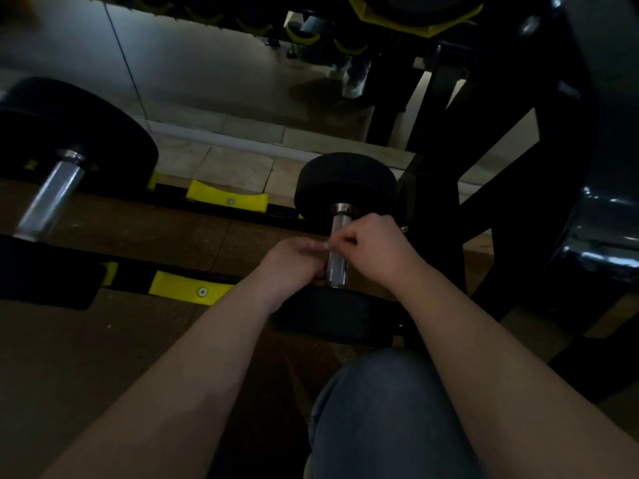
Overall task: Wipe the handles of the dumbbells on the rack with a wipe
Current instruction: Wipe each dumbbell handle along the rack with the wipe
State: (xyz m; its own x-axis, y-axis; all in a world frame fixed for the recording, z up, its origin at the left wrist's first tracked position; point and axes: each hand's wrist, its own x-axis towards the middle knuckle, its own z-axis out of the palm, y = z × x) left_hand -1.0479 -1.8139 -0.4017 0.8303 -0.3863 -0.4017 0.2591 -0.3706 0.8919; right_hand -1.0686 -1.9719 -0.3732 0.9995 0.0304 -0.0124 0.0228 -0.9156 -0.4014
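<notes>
1 dumbbell handle (336,267), left hand (294,259) and right hand (371,248) at it; grips unclear.

left forearm (193,357) and right forearm (484,340) bare, stretched forward, converging. left hand (294,259) motion-blurred, fingers pointing at right hand (375,250), tips about touching it. right hand knuckles up, fingers curled under; grip contents unreadable. knee (380,409) in jeans under right forearm.

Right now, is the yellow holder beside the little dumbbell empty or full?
Empty. The yellow holder is bare, its screw showing; the little dumbbell lies to its right.
</notes>
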